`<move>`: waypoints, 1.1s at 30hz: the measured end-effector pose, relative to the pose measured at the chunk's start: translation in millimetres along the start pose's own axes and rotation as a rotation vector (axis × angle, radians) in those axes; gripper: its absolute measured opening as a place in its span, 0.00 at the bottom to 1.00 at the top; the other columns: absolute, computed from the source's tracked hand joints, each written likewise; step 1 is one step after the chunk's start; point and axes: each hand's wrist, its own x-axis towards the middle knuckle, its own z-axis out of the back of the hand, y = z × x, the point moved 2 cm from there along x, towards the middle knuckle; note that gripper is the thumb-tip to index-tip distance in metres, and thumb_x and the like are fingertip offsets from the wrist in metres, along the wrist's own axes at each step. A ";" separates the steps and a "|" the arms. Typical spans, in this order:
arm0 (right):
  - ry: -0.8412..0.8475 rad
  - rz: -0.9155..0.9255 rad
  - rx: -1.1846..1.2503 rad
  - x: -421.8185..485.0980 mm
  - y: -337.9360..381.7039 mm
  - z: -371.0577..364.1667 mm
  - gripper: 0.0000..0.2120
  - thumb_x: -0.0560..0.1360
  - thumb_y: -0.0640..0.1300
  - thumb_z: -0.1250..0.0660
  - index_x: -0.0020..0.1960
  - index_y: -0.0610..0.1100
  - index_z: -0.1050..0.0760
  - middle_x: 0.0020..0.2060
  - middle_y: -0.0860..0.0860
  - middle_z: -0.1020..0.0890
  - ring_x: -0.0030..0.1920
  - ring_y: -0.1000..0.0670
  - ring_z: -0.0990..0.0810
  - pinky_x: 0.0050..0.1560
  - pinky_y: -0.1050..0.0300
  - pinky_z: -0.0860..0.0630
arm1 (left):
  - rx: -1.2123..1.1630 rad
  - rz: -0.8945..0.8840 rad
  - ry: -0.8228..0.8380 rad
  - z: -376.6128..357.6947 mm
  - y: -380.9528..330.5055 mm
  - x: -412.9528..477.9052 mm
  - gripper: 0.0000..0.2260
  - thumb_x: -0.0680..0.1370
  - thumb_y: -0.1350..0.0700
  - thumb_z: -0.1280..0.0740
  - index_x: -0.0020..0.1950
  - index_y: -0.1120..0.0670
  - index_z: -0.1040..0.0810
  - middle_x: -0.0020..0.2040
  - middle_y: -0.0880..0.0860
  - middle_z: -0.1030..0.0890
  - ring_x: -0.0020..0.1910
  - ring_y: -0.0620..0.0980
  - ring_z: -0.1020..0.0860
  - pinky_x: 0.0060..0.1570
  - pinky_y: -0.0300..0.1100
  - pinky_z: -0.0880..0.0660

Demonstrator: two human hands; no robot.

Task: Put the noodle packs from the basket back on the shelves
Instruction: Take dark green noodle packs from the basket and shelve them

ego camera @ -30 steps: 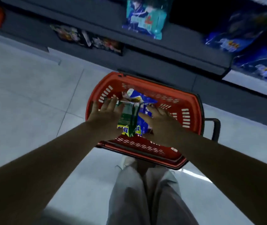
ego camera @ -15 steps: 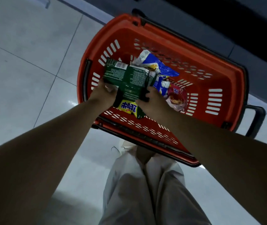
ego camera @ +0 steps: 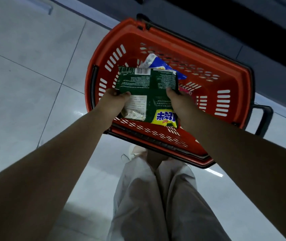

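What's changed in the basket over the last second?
Both hands, open beside the green noodle pack a second ago, closed on it: the left hand and right hand now grip its sides and have raised it, back face up, over the basket. The blue pack and pink pack stayed inside.

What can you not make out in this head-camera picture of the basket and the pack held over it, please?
In the head view:
- Blue pack: mostly covered by the green pack.
- Pink pack: only a sliver shows beside the right hand.
- Fingers of the left hand and right hand: hidden under the green pack.
- Shelf: dark, cut off by the top edge.
- Basket: how many packs remain is hidden.
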 end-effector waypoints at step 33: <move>-0.541 0.749 0.449 -536.5 173.2 304.5 0.13 0.76 0.55 0.33 0.47 0.45 0.21 0.40 0.47 0.14 0.36 0.48 0.17 0.39 0.55 0.21 | 0.086 -0.983 0.090 12.5 -379.3 -528.2 0.11 0.79 0.52 0.34 0.38 0.53 0.23 0.27 0.49 0.28 0.21 0.39 0.32 0.23 0.27 0.35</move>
